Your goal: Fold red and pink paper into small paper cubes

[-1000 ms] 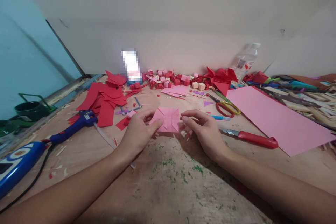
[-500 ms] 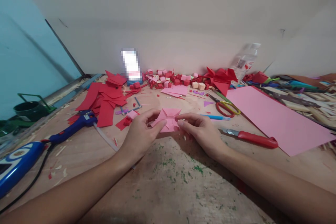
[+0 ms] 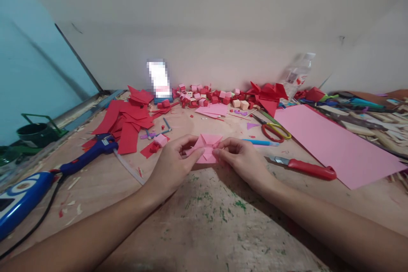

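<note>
- The left hand (image 3: pixel 168 163) and right hand (image 3: pixel 245 162) pinched the pink paper (image 3: pixel 208 151) with their fingers (image 3: pixel 196 154).
- It was between them, over the bench (image 3: pixel 191 233).
- Folding looked partly done; its flaps (image 3: pixel 213 138) seemed to need soft pressing.

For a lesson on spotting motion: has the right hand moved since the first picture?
Yes: the right hand has shifted left, away from the red-handled knife, to the folded pink paper.

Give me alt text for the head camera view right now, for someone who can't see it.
Two bare hands, left and right, hold a small folded pink paper over a wooden table. Around it lie red paper strips, a blue glue gun, scissors and a red-handled knife.
</note>
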Available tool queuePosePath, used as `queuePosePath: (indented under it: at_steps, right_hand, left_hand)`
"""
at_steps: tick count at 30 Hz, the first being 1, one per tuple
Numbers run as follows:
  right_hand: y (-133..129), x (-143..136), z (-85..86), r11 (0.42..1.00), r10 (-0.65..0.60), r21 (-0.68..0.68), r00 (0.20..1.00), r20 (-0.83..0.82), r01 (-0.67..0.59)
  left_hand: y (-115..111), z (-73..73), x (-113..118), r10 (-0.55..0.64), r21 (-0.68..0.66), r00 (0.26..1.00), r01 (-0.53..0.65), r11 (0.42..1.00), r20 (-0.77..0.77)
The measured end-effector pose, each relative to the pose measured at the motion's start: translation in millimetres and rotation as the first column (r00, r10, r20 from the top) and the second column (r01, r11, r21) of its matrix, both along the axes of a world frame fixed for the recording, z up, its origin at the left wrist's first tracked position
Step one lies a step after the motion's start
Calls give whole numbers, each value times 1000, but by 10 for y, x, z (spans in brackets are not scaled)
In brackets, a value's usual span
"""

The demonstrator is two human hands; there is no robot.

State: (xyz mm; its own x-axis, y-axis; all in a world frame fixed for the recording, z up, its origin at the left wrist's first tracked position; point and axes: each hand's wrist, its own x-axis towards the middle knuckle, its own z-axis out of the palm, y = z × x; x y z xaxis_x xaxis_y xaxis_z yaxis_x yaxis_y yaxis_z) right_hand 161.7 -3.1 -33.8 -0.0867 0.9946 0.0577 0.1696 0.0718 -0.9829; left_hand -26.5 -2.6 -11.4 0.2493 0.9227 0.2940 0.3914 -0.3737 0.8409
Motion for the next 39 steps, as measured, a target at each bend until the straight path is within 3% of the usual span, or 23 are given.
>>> queuePosePath:
  at_steps: [6,10,13,21,27,31,36,39]
  right_hand:
    - [-38,22,42,998,-21,-57,990,-136,13]
    - [-19,42,18,990,-97,-127,931,-351,55]
    - [-2,46,6,987,-130,-144,899,-418,76]
    - [-23,34,7,996,-65,-83,939,-339,39]
    - [-49,1,28,998,16,54,994,-106,-10]
    - [-20,44,6,1000,-18,0,990,-138,18]
    - [-3,91,17,998,15,-64,982,-186,-28]
    - [-8,84,42,997,13,-70,991,-134,-22]
  left_hand:
    - [75,-40,-44,67,-77,994,-61,995,85]
    - [127,-78,-73,85,-146,971,-53,988,222]
    - [132,-83,-70,86,-188,955,-33,982,284]
    - [106,-50,-35,18,-115,969,11,993,245]
    - [45,-9,-16,7,-71,987,5,997,163]
    - [56,-14,-28,-3,-117,979,27,993,205]
    - [106,-18,-64,-108,-196,960,161,967,257]
    - [118,-19,-83,-98,-163,977,130,978,190]
